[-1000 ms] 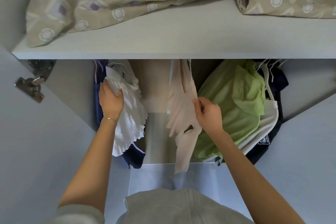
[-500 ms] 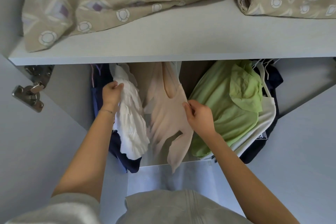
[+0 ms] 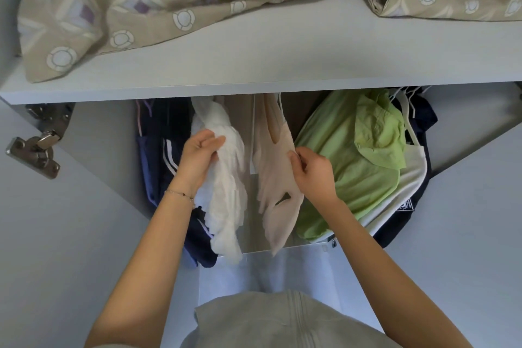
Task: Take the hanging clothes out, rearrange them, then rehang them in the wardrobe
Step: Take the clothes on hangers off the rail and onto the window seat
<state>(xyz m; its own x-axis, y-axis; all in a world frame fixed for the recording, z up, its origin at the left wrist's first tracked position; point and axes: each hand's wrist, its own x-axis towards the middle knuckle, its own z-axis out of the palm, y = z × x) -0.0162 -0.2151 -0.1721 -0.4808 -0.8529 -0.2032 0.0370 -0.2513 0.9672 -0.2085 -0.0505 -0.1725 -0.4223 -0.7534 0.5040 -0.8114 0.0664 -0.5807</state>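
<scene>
Centre frame: left hand (image 3: 200, 154) now curls round the white ruffled garment (image 3: 228, 186); right hand (image 3: 315, 172) pinches the pale pink thin top (image 3: 275, 181), slid nearer it, so the rearranging seems underway.

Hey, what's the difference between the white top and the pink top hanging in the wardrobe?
The white top is ruffled; the pink top is smooth, with a small hole low down. The white top hangs against the navy clothes on the left; the pink top hangs beside the green shirt. The left hand grips the white top; the right hand pinches the pink top's edge. Both hang under the shelf.
</scene>
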